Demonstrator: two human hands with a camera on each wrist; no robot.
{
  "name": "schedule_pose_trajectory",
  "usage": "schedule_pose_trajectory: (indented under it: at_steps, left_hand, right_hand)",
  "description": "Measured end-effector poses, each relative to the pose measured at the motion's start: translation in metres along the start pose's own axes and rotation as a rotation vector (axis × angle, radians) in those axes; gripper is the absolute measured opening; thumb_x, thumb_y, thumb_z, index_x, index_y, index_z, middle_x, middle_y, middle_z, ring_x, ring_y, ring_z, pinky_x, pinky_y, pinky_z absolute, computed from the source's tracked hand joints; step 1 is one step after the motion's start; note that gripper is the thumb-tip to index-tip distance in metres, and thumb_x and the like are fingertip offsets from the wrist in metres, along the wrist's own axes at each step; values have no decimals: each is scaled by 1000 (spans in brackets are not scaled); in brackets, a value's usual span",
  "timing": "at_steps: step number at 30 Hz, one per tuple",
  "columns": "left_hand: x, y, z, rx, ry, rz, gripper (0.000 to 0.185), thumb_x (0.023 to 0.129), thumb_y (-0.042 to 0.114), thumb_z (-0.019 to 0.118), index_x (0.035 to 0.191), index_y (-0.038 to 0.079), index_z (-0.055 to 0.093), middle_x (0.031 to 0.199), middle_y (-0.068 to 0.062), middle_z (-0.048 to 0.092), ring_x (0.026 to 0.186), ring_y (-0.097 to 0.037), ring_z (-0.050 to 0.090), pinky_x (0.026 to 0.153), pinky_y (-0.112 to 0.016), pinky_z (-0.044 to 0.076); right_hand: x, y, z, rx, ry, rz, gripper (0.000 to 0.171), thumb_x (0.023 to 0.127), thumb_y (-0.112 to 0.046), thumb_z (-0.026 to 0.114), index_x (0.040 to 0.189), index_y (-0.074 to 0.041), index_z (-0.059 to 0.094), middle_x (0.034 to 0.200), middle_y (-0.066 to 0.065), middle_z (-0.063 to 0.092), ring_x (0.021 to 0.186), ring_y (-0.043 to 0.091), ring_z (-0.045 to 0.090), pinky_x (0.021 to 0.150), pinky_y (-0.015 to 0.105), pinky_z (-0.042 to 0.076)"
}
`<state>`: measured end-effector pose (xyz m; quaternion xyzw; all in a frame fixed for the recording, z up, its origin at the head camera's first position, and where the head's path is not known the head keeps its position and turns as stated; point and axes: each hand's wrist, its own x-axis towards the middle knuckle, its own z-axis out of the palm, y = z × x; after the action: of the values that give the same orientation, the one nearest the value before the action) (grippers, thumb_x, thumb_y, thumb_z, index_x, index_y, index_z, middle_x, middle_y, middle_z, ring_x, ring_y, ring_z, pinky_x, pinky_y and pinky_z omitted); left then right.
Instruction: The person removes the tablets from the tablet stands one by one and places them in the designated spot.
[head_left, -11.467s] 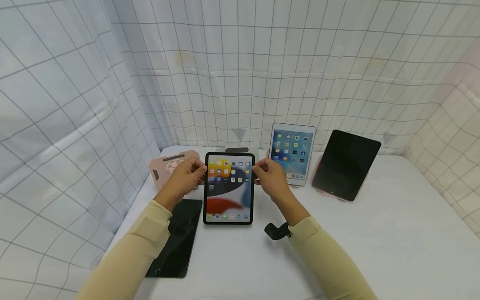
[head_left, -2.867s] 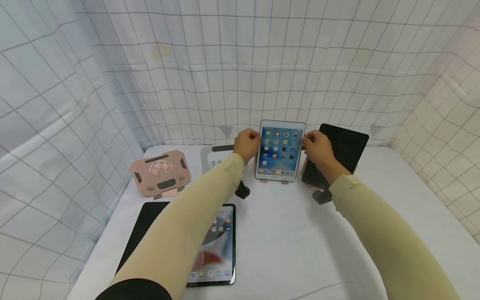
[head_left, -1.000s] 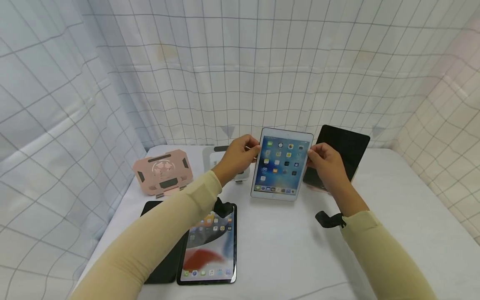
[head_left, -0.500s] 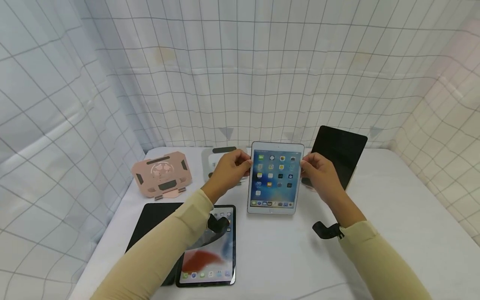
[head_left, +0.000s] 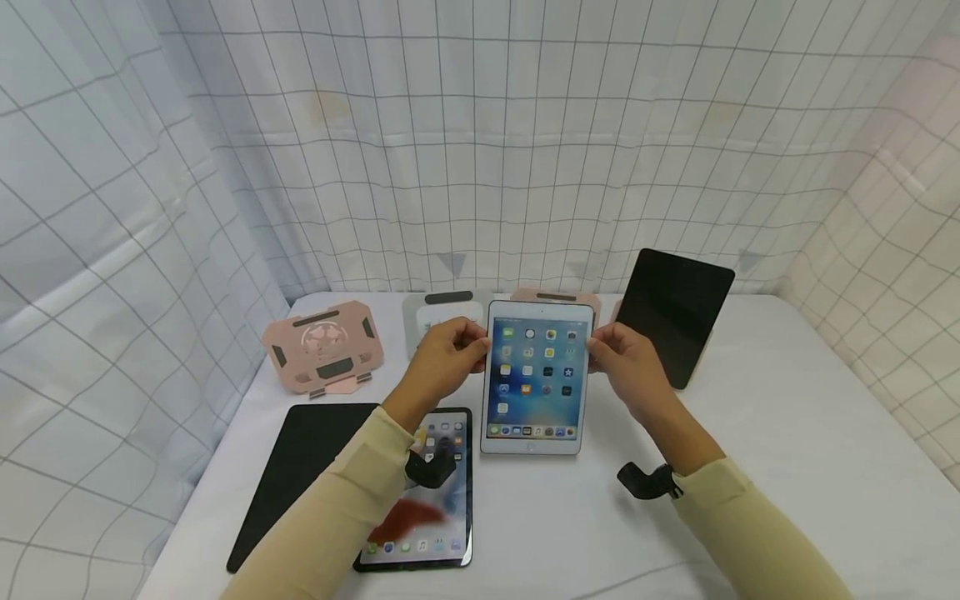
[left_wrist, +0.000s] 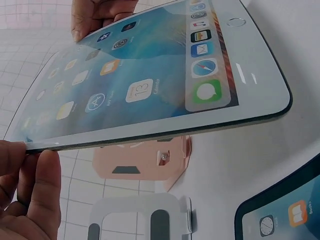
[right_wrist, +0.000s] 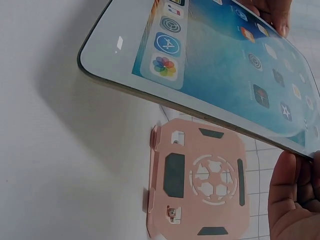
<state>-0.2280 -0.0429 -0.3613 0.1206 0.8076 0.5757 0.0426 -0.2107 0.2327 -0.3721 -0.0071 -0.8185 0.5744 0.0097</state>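
Observation:
A white-framed tablet (head_left: 534, 379) with its screen lit hangs tilted between both hands, in front of the stands. My left hand (head_left: 444, 360) pinches its left edge near the top, thumb on the front and fingers behind. On the opposite edge my right hand (head_left: 632, 367) pinches in the same way. Both wrist views show the tablet's lower end raised over the white table, with a shadow below. Behind it stands a pink tablet stand (right_wrist: 200, 180) with a ball-shaped cut-out, mostly hidden in the head view.
A black-framed lit tablet (head_left: 420, 517) lies flat beside a dark tablet (head_left: 300, 467), both partly under my left sleeve. At the back are another pink stand (head_left: 327, 346) and a grey-white stand (head_left: 448, 304). A black tablet (head_left: 675, 317) leans on a stand at right.
The white tablet was on its pink stand earlier; both hands have lifted it off and brought it nearer and slightly left. The black-framed tablet went from the hands to the table.

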Motion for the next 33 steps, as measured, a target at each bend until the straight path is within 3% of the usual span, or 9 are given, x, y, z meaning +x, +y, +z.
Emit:
schedule_pose_trajectory:
  at_steps: [5,11,16,25,33]
  left_hand:
    - [-5,-3,-2,1,-1,-30,11,100,16,61,104,6,63,93,-9,64,81,-21,64,83,-47,55]
    - [-11,-8,0,-24,-12,-97,11,100,15,61,105,5,62,96,-9,64,81,-20,64,83,-43,55]
    - [-17,-12,0,-69,-37,-153,11,100,14,60,105,4,61,95,-11,63,79,-22,63,84,-48,54]
    - [-23,-26,4,-160,-52,-239,7,99,8,60,102,1,60,93,-12,60,75,-20,61,77,-37,58]
    - [-31,-36,7,-177,-35,-267,7,99,5,59,102,-1,60,90,-12,60,72,-18,60,69,-30,57]
  right_hand:
    - [-4,-1,3,-7,-15,11,24,104,-26,53,113,-4,58,111,12,68,97,26,69,98,44,49]
    - [-7,4,9,-7,-34,47,22,104,-23,53,114,-3,59,112,13,67,97,26,69,88,34,55]
    - [-10,8,12,3,-55,90,21,104,-20,54,114,-2,59,111,16,65,96,28,66,84,33,56]
    - [-16,13,18,21,-94,161,20,104,-18,54,113,-1,60,109,16,64,94,27,64,82,31,57]
    - [-21,19,22,35,-131,192,20,103,-16,54,111,2,59,102,17,62,87,27,62,81,32,57]
